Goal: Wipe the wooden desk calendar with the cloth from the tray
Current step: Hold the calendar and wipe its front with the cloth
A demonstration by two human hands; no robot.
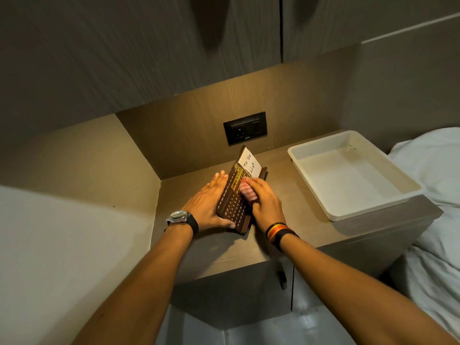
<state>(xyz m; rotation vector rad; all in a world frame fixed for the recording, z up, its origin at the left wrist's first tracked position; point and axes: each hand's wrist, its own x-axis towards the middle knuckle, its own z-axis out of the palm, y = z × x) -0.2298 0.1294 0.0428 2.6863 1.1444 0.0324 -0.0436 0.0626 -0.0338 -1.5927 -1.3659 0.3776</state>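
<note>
The dark wooden desk calendar (232, 207) stands tilted on the bedside cabinet top (293, 220), with a white "To Do List" note on its upper part. My left hand (209, 205) braces its left side and lower corner, thumb under the bottom edge. My right hand (265, 202) presses a red-and-white striped cloth (247, 191) against the calendar's face near the yellow markers. The white tray (311, 188) sits to the right with nothing in it.
A black wall socket (245, 128) is set in the back panel behind the calendar. A bed with white sheets (433, 175) borders the cabinet on the right. A side wall closes the nook on the left. Cabinet doors hang below the top.
</note>
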